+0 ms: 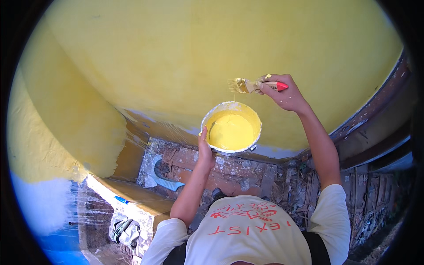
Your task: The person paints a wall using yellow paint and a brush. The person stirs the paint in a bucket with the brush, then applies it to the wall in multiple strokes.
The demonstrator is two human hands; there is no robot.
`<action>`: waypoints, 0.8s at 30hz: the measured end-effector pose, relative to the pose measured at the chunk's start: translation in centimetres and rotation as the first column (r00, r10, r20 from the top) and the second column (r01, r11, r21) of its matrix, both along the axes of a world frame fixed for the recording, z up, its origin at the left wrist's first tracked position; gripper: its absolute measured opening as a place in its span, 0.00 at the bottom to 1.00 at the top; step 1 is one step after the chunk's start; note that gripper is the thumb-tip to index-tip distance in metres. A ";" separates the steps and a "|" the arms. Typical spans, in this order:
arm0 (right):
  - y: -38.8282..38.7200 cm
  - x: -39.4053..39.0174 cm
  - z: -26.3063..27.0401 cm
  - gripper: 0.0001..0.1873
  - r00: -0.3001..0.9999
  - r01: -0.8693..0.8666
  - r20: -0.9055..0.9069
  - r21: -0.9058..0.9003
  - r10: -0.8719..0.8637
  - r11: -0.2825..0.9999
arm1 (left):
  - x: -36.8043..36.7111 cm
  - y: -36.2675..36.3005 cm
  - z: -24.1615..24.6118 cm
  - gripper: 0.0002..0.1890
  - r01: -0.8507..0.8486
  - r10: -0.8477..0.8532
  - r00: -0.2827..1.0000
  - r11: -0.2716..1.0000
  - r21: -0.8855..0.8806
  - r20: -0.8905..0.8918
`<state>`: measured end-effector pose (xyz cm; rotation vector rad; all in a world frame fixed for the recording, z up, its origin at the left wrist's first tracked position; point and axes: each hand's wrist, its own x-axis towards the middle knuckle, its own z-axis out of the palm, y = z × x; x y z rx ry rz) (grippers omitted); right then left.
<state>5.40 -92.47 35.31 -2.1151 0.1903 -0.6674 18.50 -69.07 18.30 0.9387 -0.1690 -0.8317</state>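
Note:
My left hand (pixel 206 149) holds a round paint bucket (pixel 257 132) by its left side, the thumb up along the wall and the rim smeared with paint. Yellow paint (pixel 232 132) lies inside. Above and to the right, my right hand (pixel 276 91) grips a flat paintbrush (pixel 246 86) with a red-tipped wooden handle. Its bristles point left, coated in yellow, and a thin thread of paint runs from them down into the bucket. Spots of yellow paint mark the right hand. Behind both stands a yellow-painted wall (pixel 165 66).
A light blue curved plastic object (pixel 158 177) lies on the rubble-strewn ground below. At lower left, a ledge (pixel 109 195) bears a blue object (pixel 121 199), with a crumpled grey and white bag (pixel 124 228) beside it. Dark curved trim (pixel 367 106) edges the wall at right.

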 end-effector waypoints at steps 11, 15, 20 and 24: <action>1.0 9.6 19.2 0.11 0.963 0.090 0.270 -0.250 -0.020 0.964 | 12.1 3.4 15.2 0.33 0.152 -0.172 0.974 0.979 0.138 0.146; 0.8 12.3 24.4 0.11 0.937 0.175 0.349 -0.406 -0.025 0.897 | 14.7 3.9 18.4 0.32 0.164 -0.183 0.969 0.979 0.123 0.164; 3.5 10.6 29.4 0.09 0.812 0.505 0.583 -0.733 0.037 0.456 | 14.8 4.1 19.3 0.32 0.154 -0.169 0.969 0.983 0.096 0.179; 4.8 11.8 26.7 0.08 0.914 0.369 0.404 -0.861 0.031 0.349 | 15.9 5.6 17.6 0.31 0.171 -0.184 0.976 0.979 0.108 0.119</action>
